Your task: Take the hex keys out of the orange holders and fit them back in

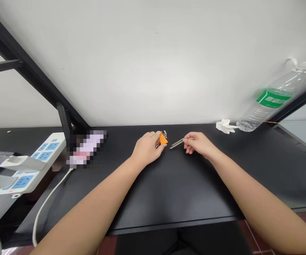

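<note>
My left hand (148,146) is closed around an orange holder (162,139) with several metal hex keys sticking out of it, resting on the black table (168,184) near its far edge. My right hand (197,142) pinches two thin metal hex keys (176,143) by one end; their free ends point left toward the orange holder, a short gap away. Both forearms stretch forward over the table.
A clear plastic water bottle with a green label (271,101) leans at the back right, beside a crumpled white tissue (225,126). White power strips with blue sockets (28,163) and a white cable (49,198) lie at the left. A black frame post (65,131) stands there.
</note>
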Available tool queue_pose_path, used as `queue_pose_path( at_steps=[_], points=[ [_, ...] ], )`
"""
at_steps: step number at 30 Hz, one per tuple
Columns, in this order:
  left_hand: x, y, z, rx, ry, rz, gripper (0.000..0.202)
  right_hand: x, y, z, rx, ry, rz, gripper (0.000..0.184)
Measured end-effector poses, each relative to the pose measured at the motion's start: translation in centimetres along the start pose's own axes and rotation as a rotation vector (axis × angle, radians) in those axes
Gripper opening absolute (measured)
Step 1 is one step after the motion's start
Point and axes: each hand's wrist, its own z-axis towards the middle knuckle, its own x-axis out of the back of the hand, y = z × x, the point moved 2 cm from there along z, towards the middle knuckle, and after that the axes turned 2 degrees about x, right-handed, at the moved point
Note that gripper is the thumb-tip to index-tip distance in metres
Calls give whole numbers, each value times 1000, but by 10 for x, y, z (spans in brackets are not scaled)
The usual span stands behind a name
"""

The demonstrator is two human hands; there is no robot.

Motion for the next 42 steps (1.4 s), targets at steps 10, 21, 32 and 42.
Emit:
queue_pose_path(
  at_steps=[10,21,32,42],
  points=[
    [1,5,0,28,-21,-90,29,17,-4,-2,129,25,-871,19],
    [0,5,-1,-14,3,-51,39,-22,-9,-27,426,-186,-973,16],
    [3,21,-3,-111,-26,19,31,-28,-26,-27,329,35,-285,22],
    [3,22,-1,-194,-34,153,41,-33,-13,-13,144,-5,109,23]
  ],
)
